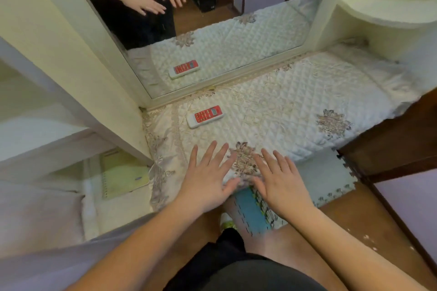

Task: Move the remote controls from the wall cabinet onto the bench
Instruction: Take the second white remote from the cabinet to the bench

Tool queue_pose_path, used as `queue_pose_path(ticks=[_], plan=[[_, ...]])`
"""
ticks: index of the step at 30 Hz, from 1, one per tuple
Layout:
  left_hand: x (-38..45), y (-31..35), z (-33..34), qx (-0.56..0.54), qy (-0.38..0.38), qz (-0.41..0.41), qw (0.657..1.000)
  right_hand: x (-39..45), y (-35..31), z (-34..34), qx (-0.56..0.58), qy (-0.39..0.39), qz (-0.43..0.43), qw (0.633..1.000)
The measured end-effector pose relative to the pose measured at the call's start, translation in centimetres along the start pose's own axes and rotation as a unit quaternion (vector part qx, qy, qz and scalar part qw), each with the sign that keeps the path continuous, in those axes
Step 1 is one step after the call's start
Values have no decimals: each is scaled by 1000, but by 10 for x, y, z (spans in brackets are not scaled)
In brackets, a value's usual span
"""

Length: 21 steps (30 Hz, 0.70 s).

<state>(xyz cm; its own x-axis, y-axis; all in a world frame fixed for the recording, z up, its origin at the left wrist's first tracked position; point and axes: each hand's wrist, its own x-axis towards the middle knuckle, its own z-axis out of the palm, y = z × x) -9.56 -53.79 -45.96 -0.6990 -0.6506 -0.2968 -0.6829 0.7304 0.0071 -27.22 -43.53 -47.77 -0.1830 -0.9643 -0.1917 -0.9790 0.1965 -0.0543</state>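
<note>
White-and-red plastic remote control (205, 116) lay crosswise on the quilted bench (295, 111), beyond the nearer, empty, flat-spread left hand (208, 179).

The remote control (205, 116) is white with a red face and a small grey screen; the desk (295, 111) wears a cream quilted cover with brown-grey floral motifs; the floor mat (251, 215) is blue with black dashes.

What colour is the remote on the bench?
White body with a red button panel and a small grey screen: remote control, lying on the quilted bench cover. Head view.
</note>
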Motion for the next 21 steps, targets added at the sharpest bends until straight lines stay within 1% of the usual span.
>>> queue_pose_path(ticks=[2, 5, 8, 10, 14, 18, 21], plan=[[-12, 14, -4, 3, 12, 30, 999, -28, 6, 0, 0, 7, 13, 1000], [-29, 35, -7, 4, 33, 47, 998, -70, 17, -2, 1, 27, 48, 998], [-41, 60, -7, 9, 48, 70, 996, -107, 25, 0, 18, 22, 87, 996], [-46, 75, -8, 3, 57, 80, 995, -129, 28, 0, 35, 18, 116, 992], [-43, 99, -12, -1, 68, 117, 991, -161, 33, -2, 54, 36, 171, 983], [-32, 117, -14, 15, 72, 196, 978, -179, 34, -2, 67, 46, 238, 968], [-24, 127, -16, 37, 63, 278, 958, -191, 26, 4, 87, 51, 297, 950]])
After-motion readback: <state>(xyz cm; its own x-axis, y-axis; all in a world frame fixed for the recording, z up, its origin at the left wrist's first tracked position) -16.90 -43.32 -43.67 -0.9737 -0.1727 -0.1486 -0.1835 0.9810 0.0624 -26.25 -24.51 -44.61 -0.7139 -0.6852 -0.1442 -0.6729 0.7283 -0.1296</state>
